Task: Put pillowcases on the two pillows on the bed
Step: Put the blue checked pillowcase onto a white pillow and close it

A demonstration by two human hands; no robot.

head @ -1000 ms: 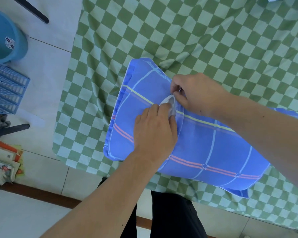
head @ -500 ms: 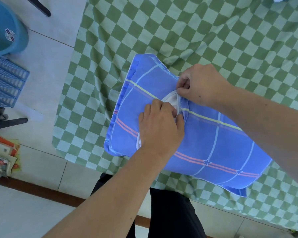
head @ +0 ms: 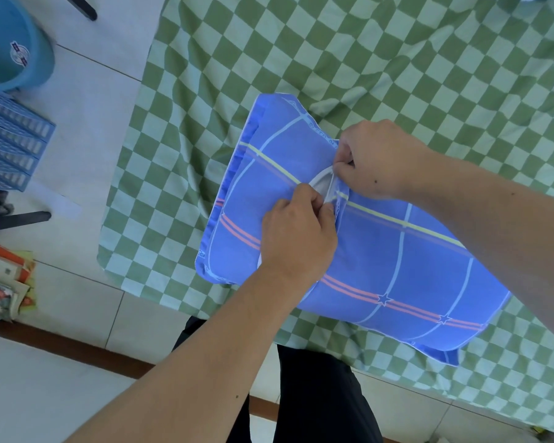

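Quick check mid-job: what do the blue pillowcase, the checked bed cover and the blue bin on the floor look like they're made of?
Blue pillowcase: thin woven cloth, matte; it creases softly where the hands pinch it. Checked bed cover: similar light fabric, probably cotton-like, rumpled into folds. Blue bin: looks like moulded plastic, smooth with a slight sheen.

No text can be read. The blue bucket (head: 12,46) carries a round white sticker (head: 19,53), its print too small to make out. The blue pillowcase (head: 397,251) bears white lettering along its top edge and lower-left corner, illegible.
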